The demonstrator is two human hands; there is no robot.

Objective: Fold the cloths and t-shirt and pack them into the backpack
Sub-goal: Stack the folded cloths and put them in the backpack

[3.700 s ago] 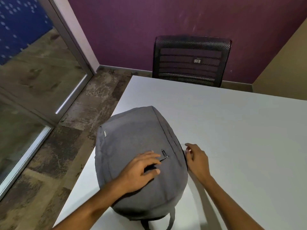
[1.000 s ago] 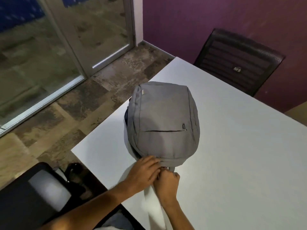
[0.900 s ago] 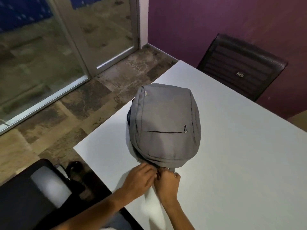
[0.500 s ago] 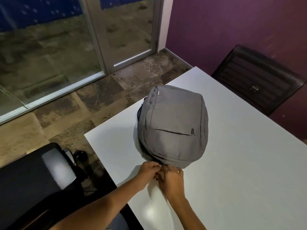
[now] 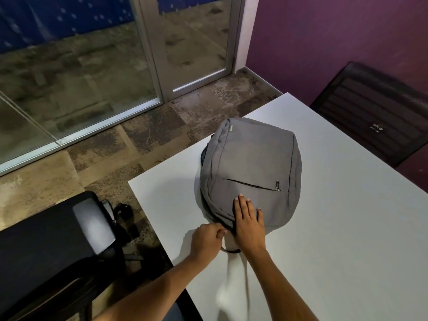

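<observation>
Backpack (image 5: pixel 251 172), grey, lies flat near the white table's (image 5: pixel 347 228) corner; right hand (image 5: pixel 249 222) presses it with straight fingers; left hand (image 5: pixel 207 240) pinches something at its near edge, probably the zipper pull.

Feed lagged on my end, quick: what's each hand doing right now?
Left hand: fingers curled, pinching something small at the backpack's near edge, likely the zipper pull.
Right hand: open, fingers straight, pressing flat on the backpack.
</observation>
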